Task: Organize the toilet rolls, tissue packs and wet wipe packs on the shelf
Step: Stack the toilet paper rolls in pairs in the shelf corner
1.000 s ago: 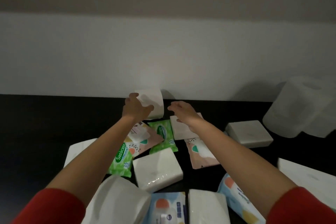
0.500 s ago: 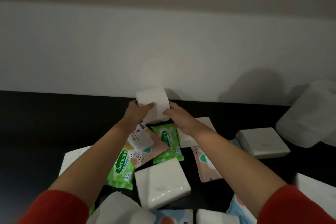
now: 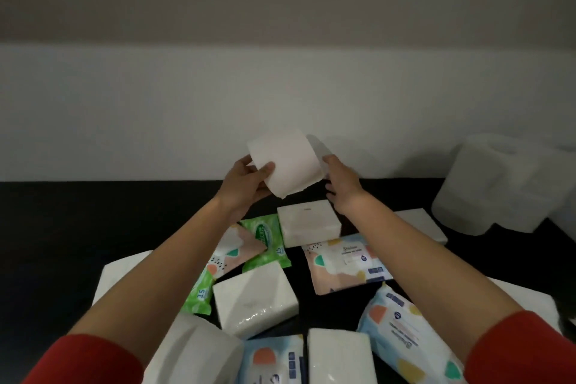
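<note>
A dark shelf (image 3: 93, 227) runs along a pale wall (image 3: 280, 97), strewn with packs. Above the clutter, at 12 o'clock from a white tissue pack (image 3: 307, 226) and a green wet wipe pack (image 3: 265, 240), a loose toilet roll (image 3: 286, 162) hangs in the air, clear of the surface. The left hand (image 3: 246, 184) grips its 9 o'clock end, thumb across the front and fingers behind. The right hand (image 3: 343, 187) meets the 3 o'clock end, but whether it grips or only touches I cannot tell. The roll's axis seems to run 9 to 3, between the hands. The wrapped rolls (image 3: 486, 190) stand well off at 3 o'clock, nearer the right hand, so it looks the likelier carrier
</note>
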The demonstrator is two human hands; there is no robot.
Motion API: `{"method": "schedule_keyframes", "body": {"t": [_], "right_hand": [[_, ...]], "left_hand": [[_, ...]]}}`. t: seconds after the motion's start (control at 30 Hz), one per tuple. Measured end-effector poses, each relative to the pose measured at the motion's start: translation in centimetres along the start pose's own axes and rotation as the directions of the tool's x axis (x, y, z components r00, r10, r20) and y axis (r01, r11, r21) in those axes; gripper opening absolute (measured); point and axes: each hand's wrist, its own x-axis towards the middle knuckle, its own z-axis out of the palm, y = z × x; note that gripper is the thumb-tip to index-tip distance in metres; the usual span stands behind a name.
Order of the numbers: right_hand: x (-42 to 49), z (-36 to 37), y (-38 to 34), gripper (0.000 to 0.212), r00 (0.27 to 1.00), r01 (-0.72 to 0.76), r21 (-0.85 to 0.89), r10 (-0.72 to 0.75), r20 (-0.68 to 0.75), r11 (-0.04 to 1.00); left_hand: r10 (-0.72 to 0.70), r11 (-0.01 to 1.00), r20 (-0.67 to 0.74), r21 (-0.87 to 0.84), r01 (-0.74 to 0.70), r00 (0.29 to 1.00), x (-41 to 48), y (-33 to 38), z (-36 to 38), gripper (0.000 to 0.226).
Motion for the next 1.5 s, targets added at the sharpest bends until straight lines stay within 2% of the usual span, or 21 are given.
{"method": "schedule_keyframes", "body": {"t": [0.07, 0.13, 0.23, 0.33, 0.47, 0.57, 0.6, 0.67, 0.77, 0.87, 0.93, 1.03, 1.2, 1.33, 1.5], "right_hand": [[-0.9, -2.6, -0.2, 0.050, 0.993, -0.110, 0.090, 0.105, 0.054, 0.990], [-1.7, -5.3, -0.6, 0.047, 0.984, -0.157, 0.163, 0.139, 0.115, 0.974], [-2.9, -9.9, -1.3, 0.040, 0.979, -0.158, 0.282, 0.112, 0.173, 0.946], [-3.8, -15.5, -1.7, 0.024, 0.991, -0.123, 0.342, 0.095, 0.098, 0.932], [-5.1, -23.3, -1.8, 0.013, 0.994, -0.061, 0.167, 0.076, -0.081, 0.984], [-5.8, -28.5, -2.0, 0.004, 0.975, -0.015, 0.021, 0.019, -0.221, 1.000], [-5.8, -30.0, -2.2, 0.008, 0.965, -0.006, -0.031, -0.002, -0.262, 0.999], [-5.9, -32.9, -2.4, 0.014, 0.949, -0.003, -0.132, -0.039, -0.313, 0.991], [-5.9, -36.6, -2.6, 0.006, 0.936, -0.013, -0.258, -0.079, -0.342, 0.966], [-5.3, -39.3, -2.5, 0.012, 0.930, -0.005, -0.320, -0.113, -0.351, 0.947], [-4.5, -40.5, -2.2, 0.017, 0.927, 0.002, -0.301, -0.115, -0.357, 0.953], [-3.3, -41.9, -1.6, 0.008, 0.928, 0.026, -0.188, -0.093, -0.360, 0.982], [-1.2, -44.2, -0.3, 0.030, 0.944, -0.057, -0.034, 0.043, -0.328, 0.998], [-0.1, -45.0, 0.4, 0.049, 0.954, -0.137, -0.031, 0.124, -0.273, 0.990], [0.6, -45.3, 1.2, 0.045, 0.967, -0.170, -0.116, 0.143, -0.212, 0.979]], "left_hand": [[-0.014, 1.000, 0.068, -0.019, 0.015, 0.998, -1.0, 0.1, 2.5, 0.046], [-0.035, 0.998, 0.142, -0.038, 0.041, 0.989, -1.7, -0.3, 5.1, 0.049], [-0.072, 0.996, 0.253, -0.040, 0.084, 0.965, -2.7, -1.3, 9.4, 0.048], [-0.128, 0.987, 0.337, -0.045, 0.151, 0.933, -3.6, -3.0, 14.3, 0.048], [-0.253, 0.964, 0.383, 0.021, 0.265, 0.888, -4.7, -5.4, 21.6, 0.042], [-0.304, 0.953, 0.414, 0.123, 0.279, 0.858, -5.3, -7.3, 27.2, 0.046], [-0.321, 0.947, 0.424, 0.149, 0.284, 0.847, -5.4, -7.9, 28.9, 0.048], [-0.328, 0.941, 0.409, 0.219, 0.257, 0.852, -5.6, -9.0, 31.8, 0.051], [-0.347, 0.924, 0.353, 0.285, 0.253, 0.869, -5.4, -10.1, 35.2, 0.068], [-0.404, 0.903, 0.337, 0.298, 0.311, 0.850, -5.2, -10.7, 37.8, 0.058], [-0.439, 0.890, 0.346, 0.292, 0.349, 0.829, -4.7, -11.2, 39.1, 0.055], [-0.460, 0.884, 0.339, 0.259, 0.389, 0.821, -3.9, -12.4, 40.6, 0.048], [-0.473, 0.880, 0.281, 0.197, 0.432, 0.835, -2.6, -14.6, 42.3, 0.048], [-0.482, 0.875, 0.246, 0.169, 0.453, 0.841, -2.2, -15.7, 43.2, 0.046], [-0.499, 0.864, 0.214, 0.199, 0.463, 0.840, -1.6, -16.2, 43.4, 0.046]]}}
